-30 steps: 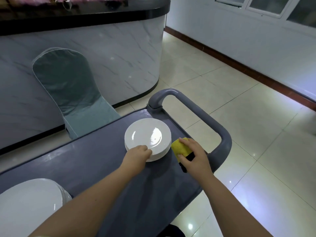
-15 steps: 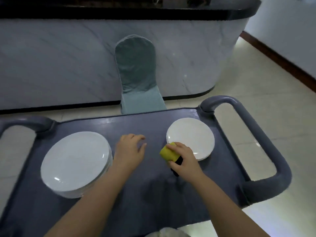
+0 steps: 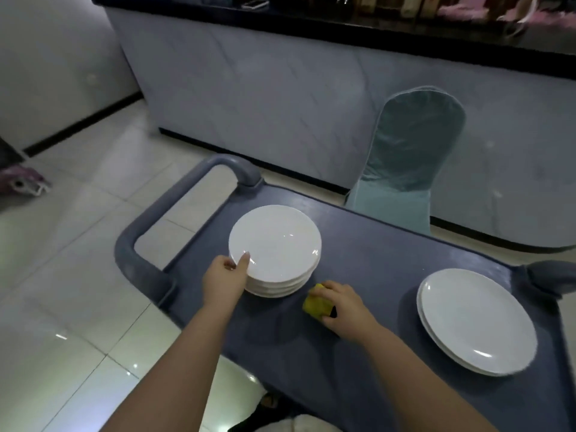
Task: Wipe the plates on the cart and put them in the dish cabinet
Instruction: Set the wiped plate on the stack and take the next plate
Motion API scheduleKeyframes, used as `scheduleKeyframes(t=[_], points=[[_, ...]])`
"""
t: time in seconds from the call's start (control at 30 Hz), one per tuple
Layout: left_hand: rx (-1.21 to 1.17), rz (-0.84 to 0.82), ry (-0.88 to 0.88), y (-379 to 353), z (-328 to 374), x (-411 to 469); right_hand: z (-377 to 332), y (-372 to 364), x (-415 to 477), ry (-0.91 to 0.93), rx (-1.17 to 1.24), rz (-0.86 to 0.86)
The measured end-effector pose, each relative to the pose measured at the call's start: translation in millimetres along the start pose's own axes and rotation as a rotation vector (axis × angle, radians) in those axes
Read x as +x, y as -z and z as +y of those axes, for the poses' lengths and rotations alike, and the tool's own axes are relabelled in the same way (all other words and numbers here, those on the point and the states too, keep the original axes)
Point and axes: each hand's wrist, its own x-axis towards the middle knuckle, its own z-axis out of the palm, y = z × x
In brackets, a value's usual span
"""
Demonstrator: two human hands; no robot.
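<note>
A stack of several white plates (image 3: 277, 247) stands at the left end of the grey-blue cart top (image 3: 374, 254). My left hand (image 3: 226, 279) grips the near-left rim of the top plate, thumb on its upper face. My right hand (image 3: 346, 302) rests on the cart just right of the stack, closed on a yellow sponge (image 3: 316, 305) with a dark underside. A second, lower stack of white plates (image 3: 477, 319) lies at the right end of the cart.
The cart's curved grey handle (image 3: 146, 244) loops out on the left; another handle (image 3: 551, 275) shows at the right edge. A teal-covered chair (image 3: 408, 160) stands behind the cart against a marble-fronted counter (image 3: 280, 98). Pale floor tiles (image 3: 78, 244) spread to the left.
My view has swung left. My left hand has left the bare cart top and taken hold of the left stack's top plate. My right hand keeps the sponge, now between the two stacks.
</note>
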Motion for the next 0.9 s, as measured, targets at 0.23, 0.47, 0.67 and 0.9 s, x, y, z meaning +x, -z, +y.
scheduleKeyframes(t=[0.23,0.47,0.67,0.9], points=[[-0.090,-0.076,0.106,-1,6,13,-2,1,11,-0.059,-0.125,-0.109],[-0.322,-0.075,0.163,1,-6,8,0,-8,0,0.225,-0.342,0.208],[-0.385,-0.116,0.171,4,-4,8,-3,-42,-41,0.426,-0.339,0.324],[-0.429,-0.121,0.145,11,9,2,-30,-30,-19,-0.235,-0.106,0.193]])
